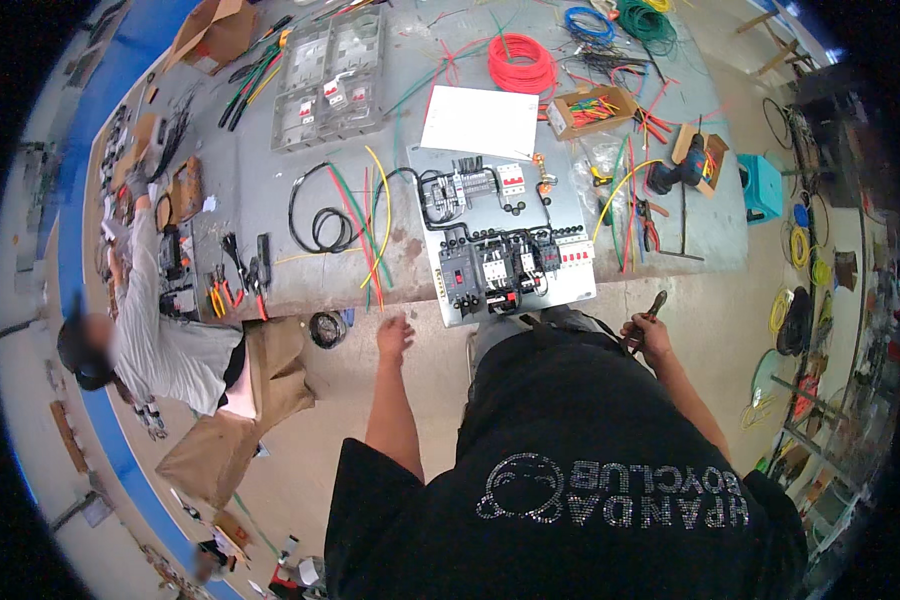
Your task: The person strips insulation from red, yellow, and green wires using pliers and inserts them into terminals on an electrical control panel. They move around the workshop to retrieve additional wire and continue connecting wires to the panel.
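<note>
My left hand (pixel 395 338) is off the table's front edge, fingers loosely apart, with nothing visible in it. Right of my body, my right hand (pixel 652 338) is closed around a dark hand tool (pixel 658 304), its tip upward; it looks like pliers, though the grip hides part of it. Between the hands, at the table edge, lies a metal mounting plate (pixel 568 210). It carries a large dark circuit breaker (pixel 457 277), contactors (pixel 496 270), a terminal strip (pixel 460 190), white breakers with red levers (pixel 576 255) and black wiring.
Loose coloured wires (pixel 355 215) lie left of the plate; red-handled pliers (pixel 650 228) and a cordless drill (pixel 678 172) lie right. A white sheet (pixel 480 120), red wire coil (pixel 522 65) and clear plastic boxes (pixel 330 85) are behind. A co-worker (pixel 170 330) works at the left.
</note>
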A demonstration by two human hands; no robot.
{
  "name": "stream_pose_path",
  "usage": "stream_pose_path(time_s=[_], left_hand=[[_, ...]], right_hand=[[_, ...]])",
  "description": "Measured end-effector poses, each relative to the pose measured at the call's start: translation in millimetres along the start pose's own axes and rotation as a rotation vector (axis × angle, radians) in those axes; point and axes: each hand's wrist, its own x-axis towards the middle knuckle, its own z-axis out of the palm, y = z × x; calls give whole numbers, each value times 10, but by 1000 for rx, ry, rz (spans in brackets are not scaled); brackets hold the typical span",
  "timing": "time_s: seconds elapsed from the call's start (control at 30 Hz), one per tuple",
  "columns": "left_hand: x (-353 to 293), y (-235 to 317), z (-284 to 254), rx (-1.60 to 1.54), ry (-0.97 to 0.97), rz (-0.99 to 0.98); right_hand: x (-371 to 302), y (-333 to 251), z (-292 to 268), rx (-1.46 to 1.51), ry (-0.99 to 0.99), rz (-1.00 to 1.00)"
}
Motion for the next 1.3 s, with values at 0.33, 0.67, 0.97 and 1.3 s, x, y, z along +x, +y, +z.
stream_pose_path(time_s=[0.33,0.67,0.97,1.3], left_hand=[[-509,-817,811,381,-284,-127],[-96,-342,253,230,-98,-86],[-145,-339,366,212,-94,-52],[-318,-542,542,210,-134,-142]], right_hand=[[-34,406,-300,109,76,42],[171,538,-421,261,37,63],[67,381,-244,307,74,79],[207,387,-350,294,73,111]])
